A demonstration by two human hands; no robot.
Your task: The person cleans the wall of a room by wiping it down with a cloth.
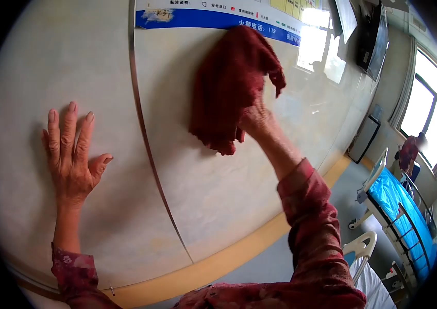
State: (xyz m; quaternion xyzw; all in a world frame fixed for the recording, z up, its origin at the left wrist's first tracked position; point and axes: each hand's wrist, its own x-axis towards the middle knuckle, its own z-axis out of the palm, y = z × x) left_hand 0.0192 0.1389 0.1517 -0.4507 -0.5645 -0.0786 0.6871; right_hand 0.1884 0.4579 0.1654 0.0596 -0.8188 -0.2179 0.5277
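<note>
You have a limp, dark-red fabric cloth (223, 87) up against the pale, glossy wall panel (177, 67), and your right hand (256, 119) is closed on its lower right part. The folds hide most of the fingers, so how each finger bears on the fabric cannot be told. The relation that counts is this: the cloth lies mostly up and to the left of your grip, its long axis running roughly up and down, the top leaning a little right. Its upper edge overlaps the blue lower band of the white-and-blue printed sign (198, 18) in this view, and a loose corner droops to the right, above your wrist.

Your right hand is the nearer of the 2 — it has the fabric — while your left hand (70, 167) is well apart from it. That left hand holds nothing; its palm faces the wall, fingers spread and pointing up, thumb out to the right. Between your 2 hands runs the thin, dark strip (141, 113) of the panel joint, slanting down to the right.
</note>
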